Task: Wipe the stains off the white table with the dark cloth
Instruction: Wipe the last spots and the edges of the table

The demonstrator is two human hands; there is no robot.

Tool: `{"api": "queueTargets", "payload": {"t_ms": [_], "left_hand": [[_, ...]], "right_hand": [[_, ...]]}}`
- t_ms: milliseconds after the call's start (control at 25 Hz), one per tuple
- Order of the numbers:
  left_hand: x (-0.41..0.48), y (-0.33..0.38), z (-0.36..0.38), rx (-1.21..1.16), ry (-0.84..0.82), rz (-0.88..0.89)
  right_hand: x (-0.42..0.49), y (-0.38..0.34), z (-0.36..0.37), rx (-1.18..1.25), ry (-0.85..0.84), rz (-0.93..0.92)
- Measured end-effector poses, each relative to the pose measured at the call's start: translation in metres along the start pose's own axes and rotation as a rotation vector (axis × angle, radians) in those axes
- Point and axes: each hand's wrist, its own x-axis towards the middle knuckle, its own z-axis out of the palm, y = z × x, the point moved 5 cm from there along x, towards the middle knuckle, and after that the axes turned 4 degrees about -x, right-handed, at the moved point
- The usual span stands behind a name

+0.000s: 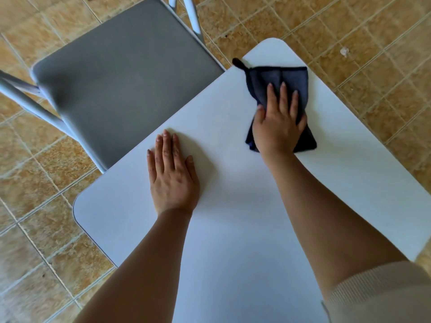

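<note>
The white table [233, 229] fills the middle and lower part of the head view, with rounded corners. A dark blue cloth [286, 80] with a small hanging loop lies near the table's far corner. My right hand [278, 123] presses flat on top of the cloth, fingers spread and pointing away from me. My left hand [173, 176] rests palm down on the bare table near its left edge, fingers apart, holding nothing. No stain shows clearly on the white surface from here.
A grey folding chair [126, 73] with a pale metal frame stands against the table's far left edge. Tan floor tiles [373, 31] surround the table. A small white scrap [344, 52] lies on the floor at the upper right.
</note>
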Motion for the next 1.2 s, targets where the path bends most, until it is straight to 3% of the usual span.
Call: {"api": "queueTargets", "payload": {"t_ms": [120, 240, 480, 640, 840, 1040, 1200], "left_hand": [[-0.002, -0.001, 0.0, 0.0, -0.005, 0.004], [-0.001, -0.001, -0.002, -0.005, 0.01, 0.008], [-0.003, -0.003, -0.004, -0.061, 0.046, 0.0], [-0.005, -0.001, -0.007, -0.108, 0.059, 0.027], [-0.019, 0.023, -0.008, -0.045, 0.017, 0.172], [-0.045, 0.094, 0.013, -0.1, -0.096, 0.214], [-0.059, 0.121, 0.036, -0.051, -0.181, 0.275]], "right_hand": [[0.003, -0.043, 0.007, 0.047, -0.004, -0.095], [-0.038, -0.064, 0.012, 0.077, 0.157, -0.282], [-0.142, -0.034, 0.006, 0.133, 0.135, -0.357], [-0.181, 0.048, -0.001, 0.001, 0.126, -0.262], [-0.162, 0.094, -0.007, 0.017, 0.122, 0.089], [-0.22, 0.097, -0.007, 0.009, 0.109, -0.09], [-0.273, 0.166, -0.016, -0.052, 0.103, 0.008]]}}
